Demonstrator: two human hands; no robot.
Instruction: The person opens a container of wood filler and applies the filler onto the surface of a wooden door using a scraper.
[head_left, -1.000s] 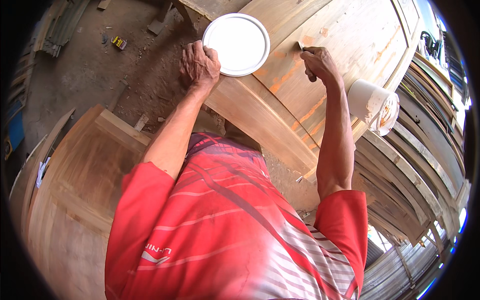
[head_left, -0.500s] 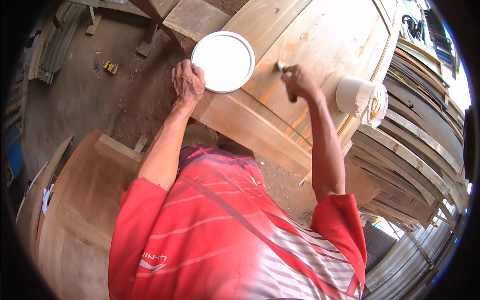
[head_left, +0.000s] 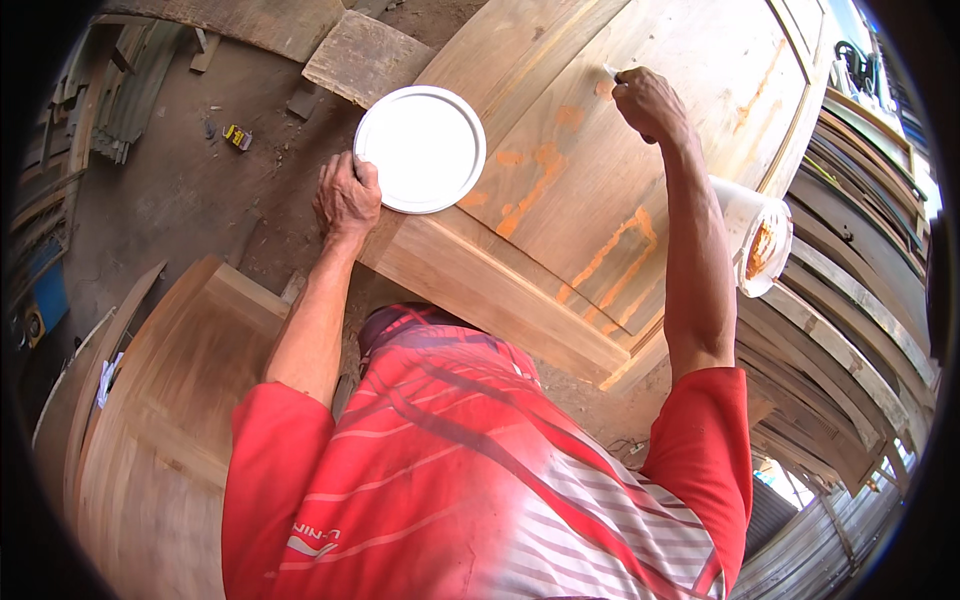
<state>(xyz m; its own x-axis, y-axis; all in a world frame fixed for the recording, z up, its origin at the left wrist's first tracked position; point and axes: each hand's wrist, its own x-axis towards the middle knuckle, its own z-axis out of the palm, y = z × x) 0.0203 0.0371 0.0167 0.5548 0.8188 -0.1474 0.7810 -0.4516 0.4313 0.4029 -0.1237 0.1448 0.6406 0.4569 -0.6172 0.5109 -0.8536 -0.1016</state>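
My left hand [head_left: 347, 197] grips the near left rim of a round white plastic lid [head_left: 420, 150], the thumb over its edge. The lid is over the left edge of a large wooden panelled door [head_left: 590, 170]. Closed around a putty knife [head_left: 610, 72], my right hand [head_left: 652, 104] is over the door's far part. Only the knife's pale tip shows beyond the fingers. Patches of orange filler [head_left: 545, 180] mark the door's surface, with more streaks near its front end. Partly behind my right forearm, a white bucket [head_left: 772, 205] lies on its side, with orange filler inside its mouth.
Stacked boards [head_left: 840, 320] stand along the right side. A curved wooden panel [head_left: 150, 430] is at my lower left. On the dirt floor lies a small yellow packet [head_left: 238, 137]. A rough plank [head_left: 365, 58] sits beyond the lid.
My right hand with the putty knife has moved farther away and to the right over the door. The lid in my left hand appears lower and more to the left as the view shifts.
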